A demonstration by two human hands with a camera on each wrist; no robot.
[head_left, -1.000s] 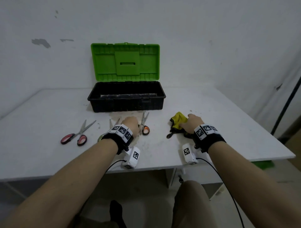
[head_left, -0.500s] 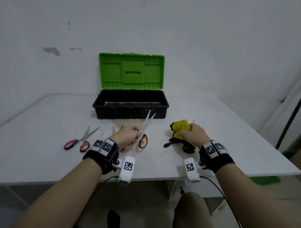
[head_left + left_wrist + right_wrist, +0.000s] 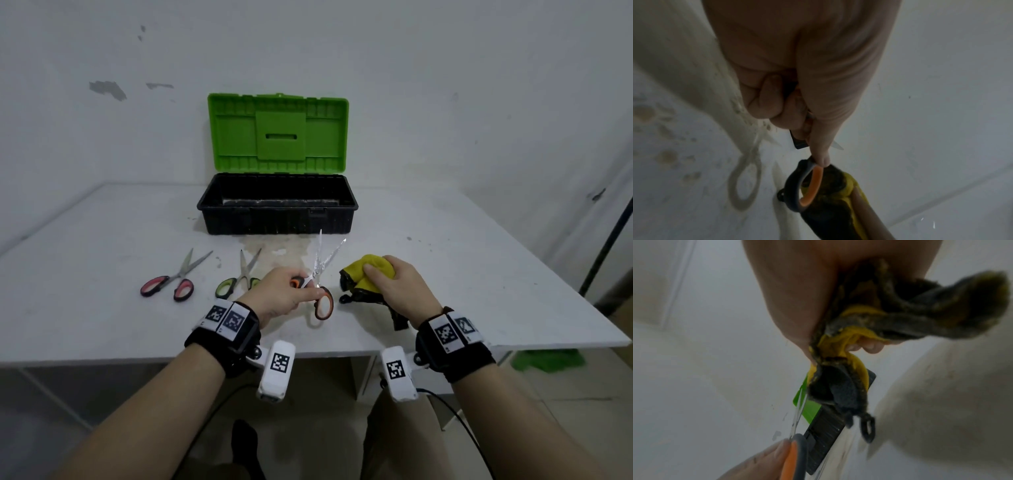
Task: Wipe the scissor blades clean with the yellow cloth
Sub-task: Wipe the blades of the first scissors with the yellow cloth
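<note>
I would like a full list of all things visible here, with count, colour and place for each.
orange scissors: 1, orange and grey handles, blades open, held above the table centre
cloth: 1, yellow with dark soiled parts, right of the orange scissors
red scissors: 1, red handles, lying at table left
green scissors: 1, green handles, lying between the red scissors and the left hand
toolbox: 1, black body, green lid open, at table back
table: 1, white, stained near the toolbox
left hand: grips the orange scissors by the handles
right hand: grips the cloth
</note>
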